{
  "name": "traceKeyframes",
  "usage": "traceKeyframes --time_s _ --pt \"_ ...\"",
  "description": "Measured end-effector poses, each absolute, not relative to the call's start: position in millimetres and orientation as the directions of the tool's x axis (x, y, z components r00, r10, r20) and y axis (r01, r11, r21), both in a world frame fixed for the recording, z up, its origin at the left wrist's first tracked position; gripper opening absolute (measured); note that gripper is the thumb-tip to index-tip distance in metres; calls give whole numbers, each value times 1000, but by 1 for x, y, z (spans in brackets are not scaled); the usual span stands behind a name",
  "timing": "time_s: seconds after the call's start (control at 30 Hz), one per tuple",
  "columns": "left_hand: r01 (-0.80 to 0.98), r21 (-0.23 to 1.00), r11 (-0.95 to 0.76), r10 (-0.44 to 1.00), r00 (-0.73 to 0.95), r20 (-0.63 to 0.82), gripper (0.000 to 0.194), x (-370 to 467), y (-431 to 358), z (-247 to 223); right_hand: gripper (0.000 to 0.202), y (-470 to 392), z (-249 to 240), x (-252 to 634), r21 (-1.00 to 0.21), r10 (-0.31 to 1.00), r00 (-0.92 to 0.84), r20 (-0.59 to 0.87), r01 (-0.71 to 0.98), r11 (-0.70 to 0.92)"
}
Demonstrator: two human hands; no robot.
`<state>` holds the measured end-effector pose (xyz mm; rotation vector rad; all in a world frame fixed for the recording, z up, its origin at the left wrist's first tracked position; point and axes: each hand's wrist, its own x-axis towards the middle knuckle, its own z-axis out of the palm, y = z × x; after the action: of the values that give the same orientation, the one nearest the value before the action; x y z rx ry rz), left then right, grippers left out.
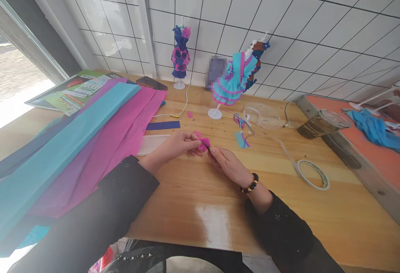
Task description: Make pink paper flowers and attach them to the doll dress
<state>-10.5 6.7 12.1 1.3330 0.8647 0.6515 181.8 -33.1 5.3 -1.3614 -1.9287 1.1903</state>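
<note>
Between my two hands is a small piece of pink paper (203, 143), held above the wooden table. My left hand (184, 143) pinches its left side between thumb and fingers. My right hand (225, 162) is closed round a thin dark tool (208, 148) whose tip meets the pink paper; most of the tool is hidden by the fingers. A dark blue strip (163, 125) and a white strip (153, 144) lie just beyond my left hand. To the right of the pink paper, a light blue scrap with purple edging (241, 140) rests on the table.
Long coloured paper sheets (103, 127) cover the left side. Behind stand a dark blue and pink dress figure (181, 56) and a turquoise one (234, 79). A tape roll (313, 174) and a dark cup (321, 124) are at right, beside an orange tray (331, 106).
</note>
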Motion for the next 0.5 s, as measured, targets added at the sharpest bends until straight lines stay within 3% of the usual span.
traceKeyframes --time_s 0.5 --pt "42 990 135 838 528 -136 30 -11 7 12 45 -33 4 182 -857 920 -379 -100 502 113"
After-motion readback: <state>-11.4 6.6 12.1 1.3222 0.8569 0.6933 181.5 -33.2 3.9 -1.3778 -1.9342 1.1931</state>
